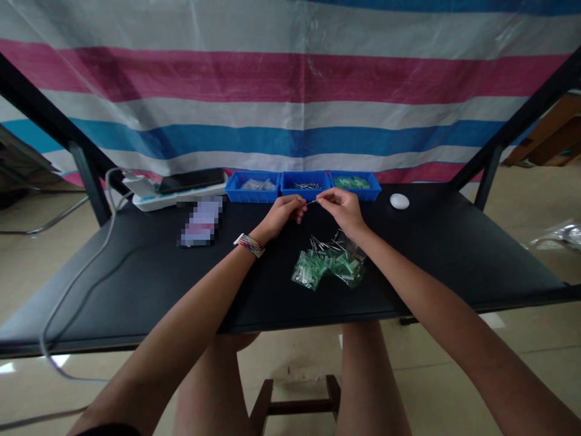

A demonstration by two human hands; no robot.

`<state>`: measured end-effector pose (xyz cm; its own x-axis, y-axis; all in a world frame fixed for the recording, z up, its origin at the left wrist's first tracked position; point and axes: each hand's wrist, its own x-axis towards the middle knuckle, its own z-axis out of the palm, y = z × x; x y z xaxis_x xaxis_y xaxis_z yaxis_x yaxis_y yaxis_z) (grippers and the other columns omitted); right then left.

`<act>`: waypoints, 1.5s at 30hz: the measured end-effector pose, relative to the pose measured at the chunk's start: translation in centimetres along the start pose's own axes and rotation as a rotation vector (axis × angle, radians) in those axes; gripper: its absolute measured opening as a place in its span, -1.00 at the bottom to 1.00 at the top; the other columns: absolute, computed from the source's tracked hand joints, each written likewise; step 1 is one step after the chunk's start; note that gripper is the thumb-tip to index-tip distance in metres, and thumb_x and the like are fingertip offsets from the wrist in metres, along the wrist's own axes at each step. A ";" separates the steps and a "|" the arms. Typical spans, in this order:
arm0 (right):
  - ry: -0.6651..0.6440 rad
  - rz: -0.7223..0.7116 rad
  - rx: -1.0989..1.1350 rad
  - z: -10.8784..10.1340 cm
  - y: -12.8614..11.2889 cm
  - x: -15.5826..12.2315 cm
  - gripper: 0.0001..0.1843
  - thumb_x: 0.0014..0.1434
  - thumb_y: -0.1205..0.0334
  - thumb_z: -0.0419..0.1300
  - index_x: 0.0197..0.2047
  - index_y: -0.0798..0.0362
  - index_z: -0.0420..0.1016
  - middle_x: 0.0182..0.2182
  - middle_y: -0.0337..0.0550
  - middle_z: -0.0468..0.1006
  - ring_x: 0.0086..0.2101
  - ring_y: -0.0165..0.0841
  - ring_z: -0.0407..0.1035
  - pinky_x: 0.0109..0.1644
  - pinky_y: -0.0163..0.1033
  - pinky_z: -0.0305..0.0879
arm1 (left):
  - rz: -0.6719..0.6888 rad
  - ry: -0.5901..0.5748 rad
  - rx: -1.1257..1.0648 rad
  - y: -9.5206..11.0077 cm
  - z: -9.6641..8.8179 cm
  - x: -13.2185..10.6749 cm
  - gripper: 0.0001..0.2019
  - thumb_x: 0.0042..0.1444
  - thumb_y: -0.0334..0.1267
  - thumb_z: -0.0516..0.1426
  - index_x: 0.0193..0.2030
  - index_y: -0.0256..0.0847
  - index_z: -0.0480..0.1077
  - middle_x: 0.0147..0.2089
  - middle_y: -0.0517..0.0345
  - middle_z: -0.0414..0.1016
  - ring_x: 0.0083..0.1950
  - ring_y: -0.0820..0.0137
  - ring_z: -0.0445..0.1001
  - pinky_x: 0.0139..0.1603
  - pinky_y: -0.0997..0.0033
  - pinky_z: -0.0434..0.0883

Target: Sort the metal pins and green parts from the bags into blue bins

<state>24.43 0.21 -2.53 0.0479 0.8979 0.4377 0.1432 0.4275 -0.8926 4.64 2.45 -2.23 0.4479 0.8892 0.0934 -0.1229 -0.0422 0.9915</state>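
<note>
My left hand (287, 213) pinches one end of a thin metal rod (311, 201), its fingers closed. At the rod's other end, the thumb and fingertips of my right hand (341, 209) are closed on it; a tiny part there is too small to make out. Both hands are just in front of three blue bins. Metal rods (307, 186) lie in the middle bin (305, 197), clear plastic bags (258, 184) in the left bin (251, 197), and green packets (352, 182) in the right bin (368, 195). Below my right hand are small green bags (324, 266) and loose metal rods (324, 244).
A white power strip (181, 198) with a dark phone (193, 180) on it lies at the back left, its cable (68, 290) hanging over the edge. Nearby is a blurred-out flat item (202, 222). A white oval object (399, 201) sits right. Striped sheeting (299, 79) hangs behind the black table (149, 284).
</note>
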 end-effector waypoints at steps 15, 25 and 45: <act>-0.019 0.254 0.033 0.2 0.1 -0.3 -0.68 0.16 -0.07 0.30 -0.39 0.02 0.52 -0.48 -0.21 0.57 -0.52 -0.43 0.40 -0.55 -0.40 0.25 | 0.073 0.092 0.079 0.4 0.4 -0.2 -0.73 0.00 -0.17 0.41 -0.31 -0.30 0.51 -0.51 0.26 0.43 -0.58 0.56 0.34 -0.54 0.54 0.28; -0.049 0.205 0.072 0.2 -0.1 -0.3 -0.74 0.07 0.02 0.37 -0.35 0.04 0.54 -0.42 -0.19 0.62 -0.49 -0.44 0.43 -0.50 -0.40 0.31 | 0.107 0.137 0.024 0.2 0.3 -0.1 -0.80 0.03 -0.32 0.28 -0.22 -0.21 0.38 -0.54 0.38 0.31 -0.61 0.53 0.32 -0.59 0.55 0.31; -0.049 0.230 0.106 0.3 -0.5 -0.5 -0.74 0.00 0.11 0.40 -0.24 0.02 0.55 -0.41 -0.26 0.59 -0.52 -0.45 0.44 -0.51 -0.39 0.35 | 0.005 0.118 0.004 0.2 0.3 -0.1 -0.84 0.08 -0.21 0.24 -0.38 -0.23 0.40 -0.50 0.26 0.35 -0.55 0.50 0.35 -0.55 0.50 0.36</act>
<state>24.02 -0.41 -2.30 0.0186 0.9758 0.2180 0.0290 0.2174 -0.9756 4.85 2.21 -2.04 0.3394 0.9366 0.0871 -0.1212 -0.0483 0.9915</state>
